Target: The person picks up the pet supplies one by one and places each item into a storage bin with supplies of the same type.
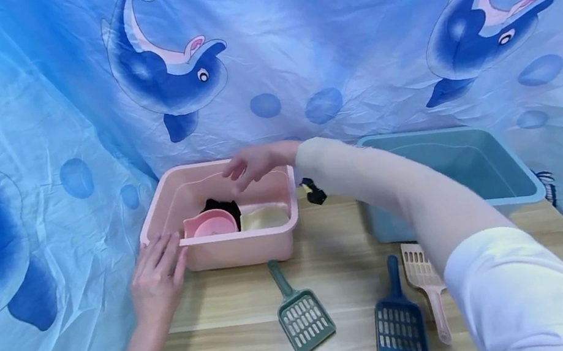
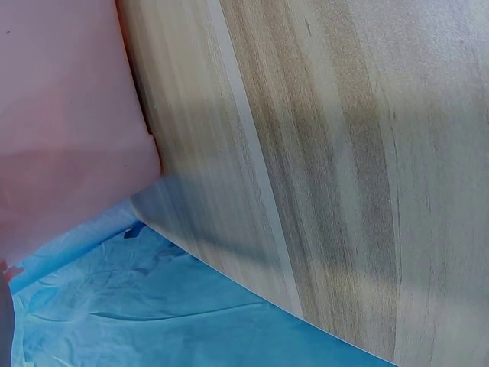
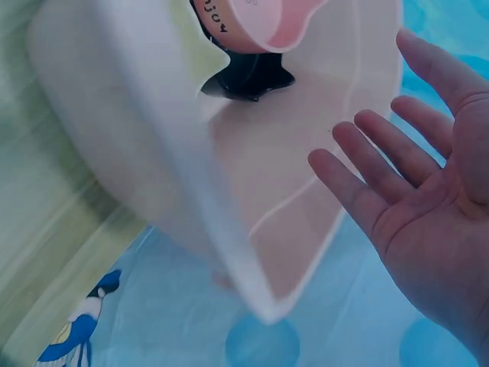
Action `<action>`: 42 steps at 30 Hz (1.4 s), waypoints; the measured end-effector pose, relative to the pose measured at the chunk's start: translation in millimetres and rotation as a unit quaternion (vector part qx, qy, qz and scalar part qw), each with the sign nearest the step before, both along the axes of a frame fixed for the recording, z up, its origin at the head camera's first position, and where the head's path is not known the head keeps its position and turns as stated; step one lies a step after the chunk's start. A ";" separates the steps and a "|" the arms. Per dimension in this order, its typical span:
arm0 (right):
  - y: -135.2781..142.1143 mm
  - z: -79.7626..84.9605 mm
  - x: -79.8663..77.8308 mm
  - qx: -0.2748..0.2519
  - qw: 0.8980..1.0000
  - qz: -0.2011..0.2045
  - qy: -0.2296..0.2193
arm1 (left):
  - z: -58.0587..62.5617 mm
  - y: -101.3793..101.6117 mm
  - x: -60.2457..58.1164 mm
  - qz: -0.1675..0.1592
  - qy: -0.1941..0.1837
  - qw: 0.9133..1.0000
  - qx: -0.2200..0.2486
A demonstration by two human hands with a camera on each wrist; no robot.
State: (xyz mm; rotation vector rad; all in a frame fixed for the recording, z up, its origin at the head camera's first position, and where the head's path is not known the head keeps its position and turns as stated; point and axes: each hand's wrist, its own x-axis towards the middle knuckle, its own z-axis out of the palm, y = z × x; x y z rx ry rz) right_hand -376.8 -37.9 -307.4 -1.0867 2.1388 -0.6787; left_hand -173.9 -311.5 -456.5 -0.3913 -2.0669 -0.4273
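My right hand [image 1: 254, 164] hangs over the back right of a pink plastic bin [image 1: 238, 251]. Its fingers are spread and loosely straight, holding nothing, in the right wrist view. Inside the bin lie a pink bowl [image 1: 209, 222] with pointed ears, a cream bowl [image 1: 264, 218] and a black bowl [image 3: 256, 76], partly covered by the pink one. Dark lettering marks the pink bowl's side. My left hand [image 1: 156, 280] rests its fairly straight fingers against the bin's front left corner; the left wrist view barely catches that hand.
A blue-grey bin [image 1: 454, 171] stands at the right, partly behind my right arm. On the wooden table [image 1: 232, 345] lie a green slotted litter scoop [image 1: 306, 320], a navy one [image 1: 399, 323] and a pale pink one [image 1: 421, 270]. Blue dolphin-print cloth [image 1: 347, 34] encloses the table's back and sides.
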 end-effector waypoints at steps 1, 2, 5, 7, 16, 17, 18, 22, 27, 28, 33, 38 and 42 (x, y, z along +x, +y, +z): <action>8.4 3.1 1.6 -0.005 1.000 0.004 0.003 | 0.2 -0.7 -0.1 0.000 0.000 1.000 0.000; 17.1 6.2 3.8 -0.009 1.000 0.008 0.009 | 0.3 -1.6 -0.1 0.000 0.000 1.000 0.000; 44.6 15.0 10.8 -0.021 0.999 0.015 0.020 | 1.0 -4.6 -0.2 0.002 0.000 1.000 0.002; 64.2 19.6 16.5 -0.028 0.999 0.012 0.027 | 2.0 -6.6 -0.2 0.003 -0.002 1.000 0.002; 157.4 35.9 57.5 -0.043 0.998 -0.025 0.043 | 9.8 -11.5 -1.6 0.009 -0.030 0.999 -0.005; 167.3 36.8 63.5 -0.042 0.998 -0.031 0.043 | 9.8 -12.0 -1.8 0.008 -0.031 0.999 -0.006; 177.0 37.1 69.6 -0.041 0.998 -0.039 0.043 | 9.6 -12.4 -1.9 0.007 -0.031 0.999 -0.005; 216.6 36.8 95.5 -0.038 0.996 -0.069 0.034 | 7.4 -13.0 -0.5 0.005 -0.036 0.999 -0.002; 268.6 32.7 128.0 -0.046 0.992 -0.106 0.044 | 6.7 -11.4 2.7 0.011 -0.047 0.999 -0.005; 278.6 31.2 134.5 -0.050 0.991 -0.113 0.046 | 6.6 -11.0 3.3 0.013 -0.049 0.999 -0.008; 323.8 23.5 168.8 -0.063 0.987 -0.144 0.046 | 5.5 -7.7 3.7 0.014 -0.049 0.999 -0.007; 363.2 10.3 197.9 -0.050 0.981 -0.179 0.048 | 4.5 -4.5 3.1 0.009 -0.051 0.999 -0.001; 394.3 -4.1 217.4 -0.045 0.976 -0.210 0.033 | 5.1 -1.5 3.3 0.013 -0.068 0.998 -0.003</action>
